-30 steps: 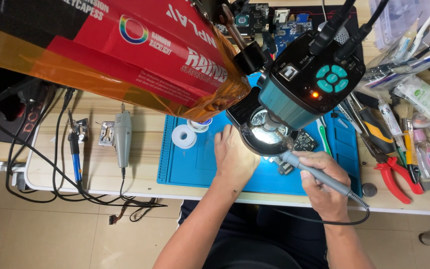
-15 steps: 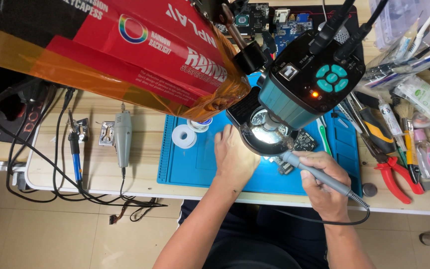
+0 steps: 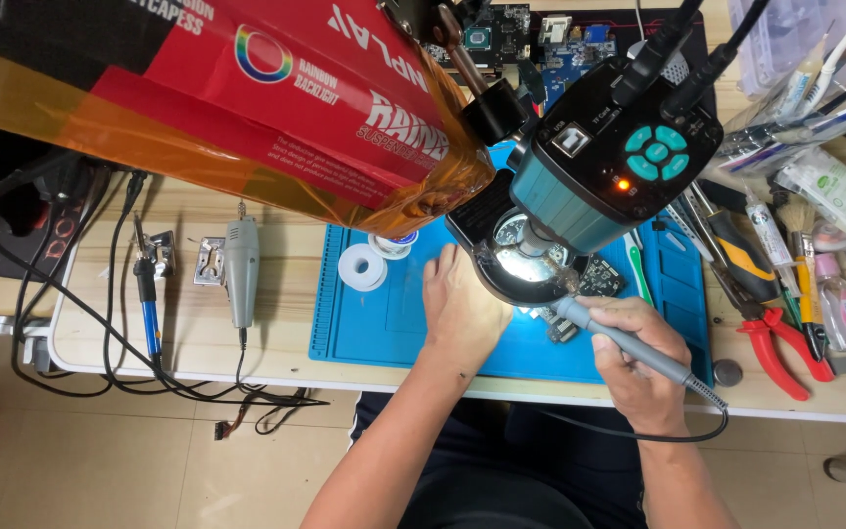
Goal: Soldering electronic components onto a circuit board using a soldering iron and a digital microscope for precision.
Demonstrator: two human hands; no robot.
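My right hand (image 3: 638,358) grips a grey soldering iron (image 3: 629,345) like a pen, its tip pointing up-left under the lit ring light of a teal microscope camera (image 3: 614,167). My left hand (image 3: 460,309) rests on the blue work mat (image 3: 384,323), fingers reaching under the lens where a small dark circuit board (image 3: 599,279) lies; what the fingers hold is hidden by the lens. The iron's black cable loops off the table's front edge.
A red box with an orange film (image 3: 247,108) overhangs the bench at upper left. A solder spool (image 3: 361,266), a grey rotary tool (image 3: 241,269) and a blue-handled iron (image 3: 149,294) lie left. Red pliers (image 3: 775,338), screwdrivers and bottles crowd the right.
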